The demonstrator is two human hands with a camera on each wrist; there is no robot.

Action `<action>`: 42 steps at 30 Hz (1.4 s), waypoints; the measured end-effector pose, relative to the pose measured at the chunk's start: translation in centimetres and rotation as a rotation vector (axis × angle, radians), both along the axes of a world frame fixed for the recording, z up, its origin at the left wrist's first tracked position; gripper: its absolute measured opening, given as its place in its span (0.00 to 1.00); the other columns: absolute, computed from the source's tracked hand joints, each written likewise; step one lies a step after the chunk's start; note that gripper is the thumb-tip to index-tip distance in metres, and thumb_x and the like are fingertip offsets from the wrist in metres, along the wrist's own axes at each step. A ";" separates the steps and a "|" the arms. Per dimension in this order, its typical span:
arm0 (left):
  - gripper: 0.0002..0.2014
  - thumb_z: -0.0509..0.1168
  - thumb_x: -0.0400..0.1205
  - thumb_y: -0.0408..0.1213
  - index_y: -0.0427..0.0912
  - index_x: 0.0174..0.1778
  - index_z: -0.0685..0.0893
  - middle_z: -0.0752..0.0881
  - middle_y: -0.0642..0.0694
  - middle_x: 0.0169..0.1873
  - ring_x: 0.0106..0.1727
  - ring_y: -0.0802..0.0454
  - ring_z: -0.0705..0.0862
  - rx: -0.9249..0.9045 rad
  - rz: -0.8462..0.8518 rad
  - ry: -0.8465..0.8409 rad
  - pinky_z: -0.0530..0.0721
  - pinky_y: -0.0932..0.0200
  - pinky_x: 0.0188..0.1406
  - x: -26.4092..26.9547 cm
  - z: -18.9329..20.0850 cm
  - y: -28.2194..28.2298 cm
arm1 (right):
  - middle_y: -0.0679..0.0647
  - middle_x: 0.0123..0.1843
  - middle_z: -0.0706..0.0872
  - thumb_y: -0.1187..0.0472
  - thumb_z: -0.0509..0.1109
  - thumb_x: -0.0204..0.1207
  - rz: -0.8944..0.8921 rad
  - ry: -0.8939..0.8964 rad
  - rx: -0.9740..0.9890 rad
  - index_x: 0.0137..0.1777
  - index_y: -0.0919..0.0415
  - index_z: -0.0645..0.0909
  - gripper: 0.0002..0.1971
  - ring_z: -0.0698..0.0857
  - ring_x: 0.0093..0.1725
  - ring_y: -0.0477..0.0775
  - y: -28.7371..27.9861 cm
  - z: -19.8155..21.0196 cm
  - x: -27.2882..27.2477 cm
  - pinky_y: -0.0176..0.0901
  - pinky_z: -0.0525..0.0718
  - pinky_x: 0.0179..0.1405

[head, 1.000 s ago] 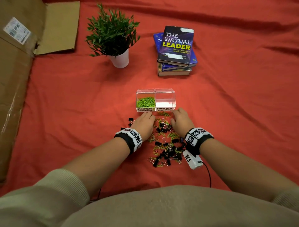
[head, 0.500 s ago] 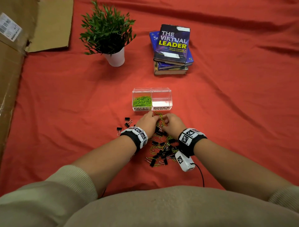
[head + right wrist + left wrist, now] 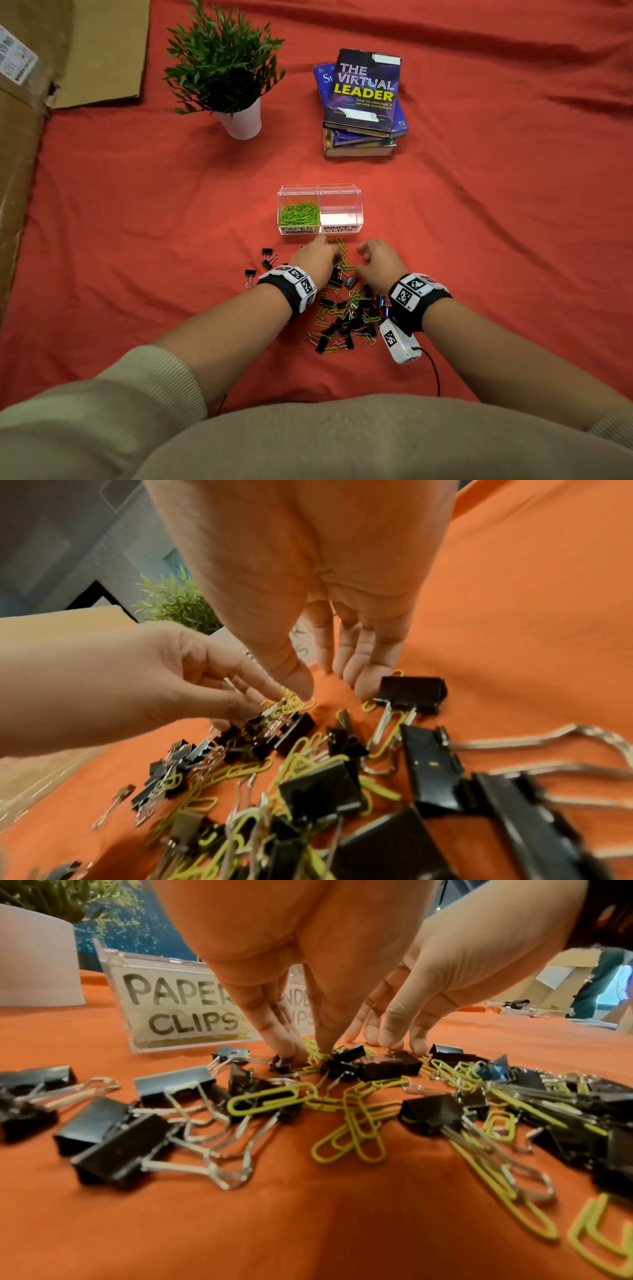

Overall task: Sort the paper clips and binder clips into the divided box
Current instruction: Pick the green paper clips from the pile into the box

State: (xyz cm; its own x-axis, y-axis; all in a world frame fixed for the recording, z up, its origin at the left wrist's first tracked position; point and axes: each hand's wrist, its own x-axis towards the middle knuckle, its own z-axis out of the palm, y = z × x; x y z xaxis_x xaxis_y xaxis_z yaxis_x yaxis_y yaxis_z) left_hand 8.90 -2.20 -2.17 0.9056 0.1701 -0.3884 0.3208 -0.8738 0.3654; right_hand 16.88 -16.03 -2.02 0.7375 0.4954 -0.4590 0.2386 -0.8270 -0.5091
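The clear divided box (image 3: pixel 320 192) stands on the red cloth just beyond my hands. Its left cell, labelled PAPER CLIPS (image 3: pixel 181 1010), holds green paper clips (image 3: pixel 298 214); the BINDER CLIPS cell (image 3: pixel 340 214) holds nothing. A mixed pile of black binder clips and green paper clips (image 3: pixel 346 308) lies between my wrists. My left hand (image 3: pixel 330 245) (image 3: pixel 308 1053) pinches a few green paper clips (image 3: pixel 291 703) at the pile's far edge. My right hand (image 3: pixel 364 251) (image 3: pixel 332 685) is beside it, fingers straight, tips touching the cloth by a binder clip (image 3: pixel 411 693).
Several stray binder clips (image 3: pixel 267 257) lie left of my left wrist. A potted plant (image 3: pixel 241 120) and a stack of books (image 3: pixel 363 102) stand farther back. Cardboard (image 3: pixel 51 68) covers the far left. A cable (image 3: pixel 433 370) trails from my right wrist.
Half a second ago both hands met at the pile's far edge. The right hand has since drawn off to the right, while the left stays pinching the green clips.
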 end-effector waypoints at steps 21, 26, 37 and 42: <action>0.10 0.67 0.76 0.28 0.37 0.53 0.83 0.79 0.40 0.56 0.56 0.39 0.82 -0.027 0.106 0.014 0.83 0.45 0.57 0.2 0.5 -0.8 | 0.61 0.47 0.89 0.65 0.66 0.78 0.134 0.044 -0.099 0.44 0.65 0.83 0.05 0.88 0.49 0.60 1.1 0.1 -1.3 0.49 0.86 0.50; 0.16 0.67 0.75 0.28 0.40 0.58 0.77 0.81 0.40 0.57 0.58 0.40 0.81 -0.091 0.168 -0.012 0.81 0.47 0.57 -0.1 0.5 -1.0 | 0.62 0.53 0.86 0.66 0.61 0.80 0.169 0.010 -0.073 0.55 0.66 0.82 0.10 0.83 0.50 0.60 1.1 1.1 -0.9 0.45 0.79 0.52; 0.13 0.61 0.78 0.26 0.33 0.58 0.78 0.75 0.36 0.57 0.57 0.36 0.79 -0.137 0.154 0.027 0.77 0.47 0.58 -2.3 0.7 0.2 | 0.64 0.67 0.74 0.60 0.72 0.74 0.124 -0.176 -0.003 0.69 0.67 0.75 0.24 0.72 0.69 0.64 4.0 -0.8 -1.8 0.51 0.70 0.73; 0.12 0.61 0.80 0.28 0.39 0.57 0.82 0.76 0.42 0.55 0.53 0.49 0.78 -0.220 0.241 -0.102 0.76 0.59 0.58 -3.3 1.5 2.5 | 0.61 0.61 0.78 0.64 0.70 0.76 0.219 -0.158 0.017 0.64 0.65 0.80 0.17 0.78 0.64 0.61 3.7 -1.1 -2.2 0.49 0.76 0.68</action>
